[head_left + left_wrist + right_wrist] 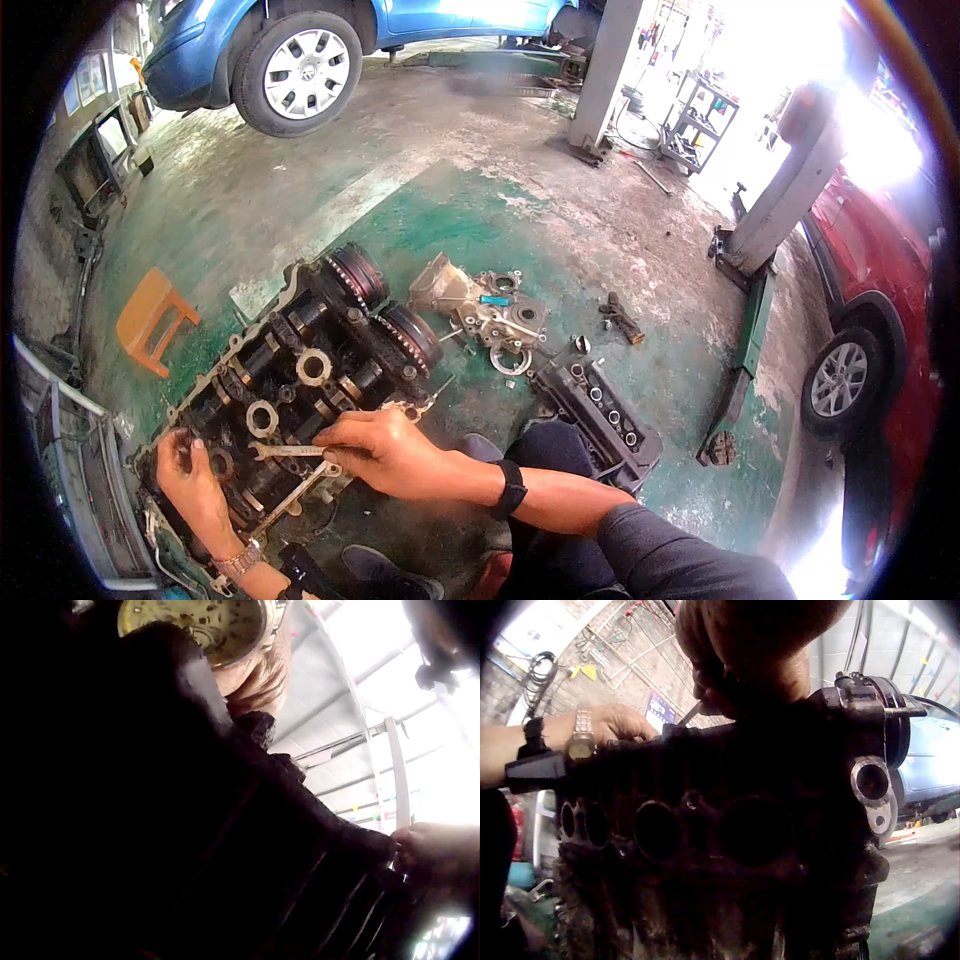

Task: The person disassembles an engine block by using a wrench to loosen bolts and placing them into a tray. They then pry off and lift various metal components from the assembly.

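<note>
A greasy engine cylinder head [285,375] with two toothed cam gears [408,338] at its far end stands before me. My right hand [385,452] pinches a combination wrench [288,451] by one end. The wrench lies low across the top of the engine, its other end pointing toward my left hand [195,490]. That left hand is over the engine's near left end, thumb raised beside bent fingers; I cannot tell whether they hold anything. In the right wrist view, the left hand [626,722] is at the engine's top edge, with fingertips hidden behind it.
A dark valve cover [600,415] and a metal timing cover [500,310] lie on the green floor to the right. An orange stool [157,320] stands left. Lift posts [790,190], a blue car [300,60] and a red car [880,250] surround the work area.
</note>
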Available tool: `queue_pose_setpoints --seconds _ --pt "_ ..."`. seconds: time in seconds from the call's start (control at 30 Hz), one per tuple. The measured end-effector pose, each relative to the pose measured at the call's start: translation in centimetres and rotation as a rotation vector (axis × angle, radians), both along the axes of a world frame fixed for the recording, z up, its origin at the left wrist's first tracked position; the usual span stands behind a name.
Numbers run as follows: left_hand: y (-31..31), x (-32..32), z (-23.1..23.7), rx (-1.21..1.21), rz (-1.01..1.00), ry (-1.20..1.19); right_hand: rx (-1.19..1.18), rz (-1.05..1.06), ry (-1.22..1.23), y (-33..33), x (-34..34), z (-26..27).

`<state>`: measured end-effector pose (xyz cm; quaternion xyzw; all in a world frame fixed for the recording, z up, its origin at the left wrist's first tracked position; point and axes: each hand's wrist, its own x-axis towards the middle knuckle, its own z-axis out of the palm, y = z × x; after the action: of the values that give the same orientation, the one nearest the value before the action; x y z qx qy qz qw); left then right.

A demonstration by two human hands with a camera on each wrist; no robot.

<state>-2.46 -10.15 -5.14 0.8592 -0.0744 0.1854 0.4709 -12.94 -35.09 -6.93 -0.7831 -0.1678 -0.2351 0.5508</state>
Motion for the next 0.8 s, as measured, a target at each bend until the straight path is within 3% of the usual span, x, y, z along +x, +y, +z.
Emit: queue_pose_setpoints --seconds 0.57,0.8 --pt "-0.39 0.14 -0.15 -0.092 0.006 -0.008 0.000 0.002 0.009 -0.06 -0.11 0.12" --pt "-0.16 0.23 0.09 0.030 0.084 0.015 -0.002 0.002 0.001 -0.06 0.02 -0.31"
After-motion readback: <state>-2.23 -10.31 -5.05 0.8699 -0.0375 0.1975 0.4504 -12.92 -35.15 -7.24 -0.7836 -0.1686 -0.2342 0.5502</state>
